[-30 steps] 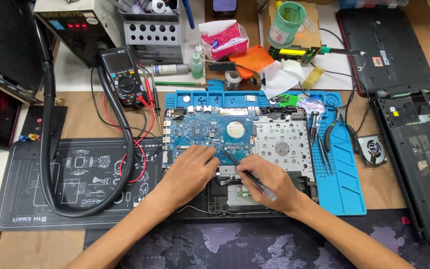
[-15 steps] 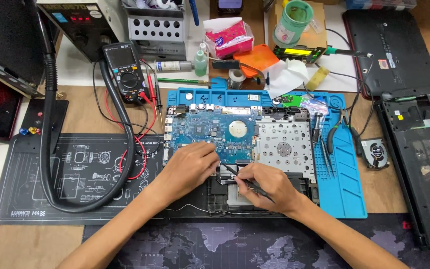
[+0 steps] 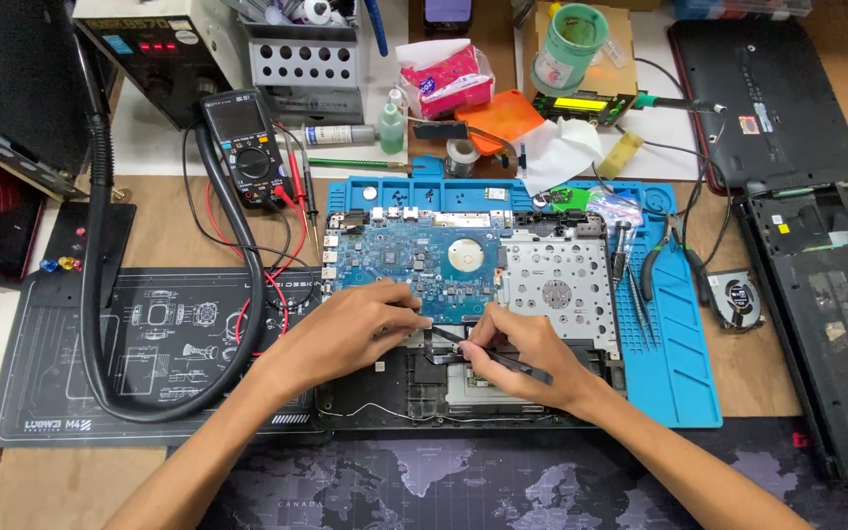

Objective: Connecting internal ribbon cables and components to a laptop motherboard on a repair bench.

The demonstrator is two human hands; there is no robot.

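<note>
Opened laptop chassis (image 3: 444,393) sits mid-bench, near the front edge, half on the blue silicone mat (image 3: 679,373). Blue motherboard (image 3: 414,257) exposed in its rear half, round silver disc near the board's middle, ports along its left edge. Perforated silver metal plate (image 3: 556,285) just right of the board. Front half of the chassis is black, with a thin white wire running along its front edge.

Left hand (image 3: 345,329) rests on the front edge of the board, fingers curled down onto it; can't tell if they pinch anything. Right hand (image 3: 522,355) has its grip closed on a slim black tool (image 3: 498,358), tip pointing left toward the left fingertips, where board meets black frame.

Outward: pliers (image 3: 664,265) lie on the blue mat right of the plate. Small fan (image 3: 733,299) just off the mat's right edge. Second stripped black laptop base (image 3: 826,314) at the right edge of the bench, a closed black laptop (image 3: 758,88) behind it. Multimeter (image 3: 245,147) with red and black leads left-rear of the board. Thick black hose (image 3: 100,294) loops over the black printed mat (image 3: 149,353) at the left, coming from the station (image 3: 149,44) in the rear left corner. Rear middle: grey tool rack (image 3: 308,64), small bottle (image 3: 392,123), pink packet (image 3: 449,79), green tape roll (image 3: 571,39).

Bench (image 3: 188,221) is wood, crowded. Dark world-map mat (image 3: 424,481) along the front edge.
</note>
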